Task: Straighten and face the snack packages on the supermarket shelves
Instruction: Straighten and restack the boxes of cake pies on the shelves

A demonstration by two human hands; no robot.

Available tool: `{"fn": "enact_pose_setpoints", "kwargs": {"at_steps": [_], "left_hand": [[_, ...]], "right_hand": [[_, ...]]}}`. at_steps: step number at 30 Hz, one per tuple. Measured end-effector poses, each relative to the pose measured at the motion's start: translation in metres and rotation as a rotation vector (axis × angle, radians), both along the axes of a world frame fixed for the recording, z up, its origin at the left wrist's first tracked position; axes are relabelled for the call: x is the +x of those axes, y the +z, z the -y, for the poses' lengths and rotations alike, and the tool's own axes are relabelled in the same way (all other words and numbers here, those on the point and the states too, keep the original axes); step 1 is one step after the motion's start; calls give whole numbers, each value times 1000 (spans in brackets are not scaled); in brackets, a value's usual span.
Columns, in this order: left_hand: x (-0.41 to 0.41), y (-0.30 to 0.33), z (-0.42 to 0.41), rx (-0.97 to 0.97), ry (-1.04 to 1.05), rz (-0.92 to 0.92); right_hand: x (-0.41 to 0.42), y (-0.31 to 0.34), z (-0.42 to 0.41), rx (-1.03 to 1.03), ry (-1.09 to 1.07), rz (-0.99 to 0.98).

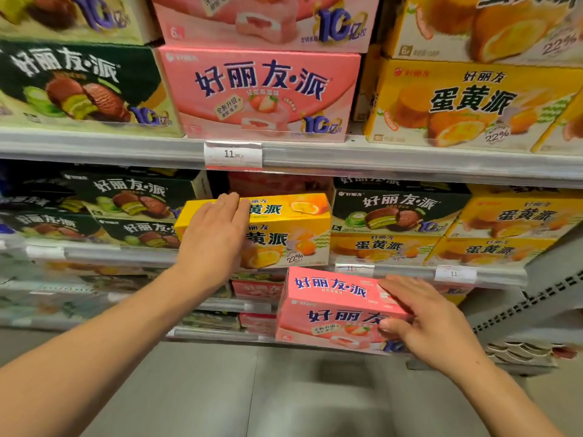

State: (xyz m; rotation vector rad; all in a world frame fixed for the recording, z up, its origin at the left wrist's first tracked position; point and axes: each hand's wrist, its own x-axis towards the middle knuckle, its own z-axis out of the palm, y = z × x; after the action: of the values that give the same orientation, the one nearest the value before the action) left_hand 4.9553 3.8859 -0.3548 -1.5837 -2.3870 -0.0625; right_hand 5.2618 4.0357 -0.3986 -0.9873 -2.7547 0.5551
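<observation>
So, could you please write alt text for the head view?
A left hand rests on a yellow egg-yolk pie box on a supermarket shelf while the right hand grips a pink strawberry pie box held below it.

Can't read left half of yellow box (284,234), my left hand (211,238) covers it. Pink box (334,310) lower right corner lost behind right hand (429,323). Lower shelf boxes (252,291) too blurry. Top row (265,20) cropped.
</observation>
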Motion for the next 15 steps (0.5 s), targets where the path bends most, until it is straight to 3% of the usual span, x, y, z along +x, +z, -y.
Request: {"fn": "enact_pose_setpoints", "kwargs": {"at_steps": [10, 15], "left_hand": [[-44, -54, 121, -135, 111, 176], [-79, -70, 180, -165, 178, 226]], "right_hand": [[-40, 25, 43, -9, -27, -3], [-83, 56, 55, 210, 48, -90]]}}
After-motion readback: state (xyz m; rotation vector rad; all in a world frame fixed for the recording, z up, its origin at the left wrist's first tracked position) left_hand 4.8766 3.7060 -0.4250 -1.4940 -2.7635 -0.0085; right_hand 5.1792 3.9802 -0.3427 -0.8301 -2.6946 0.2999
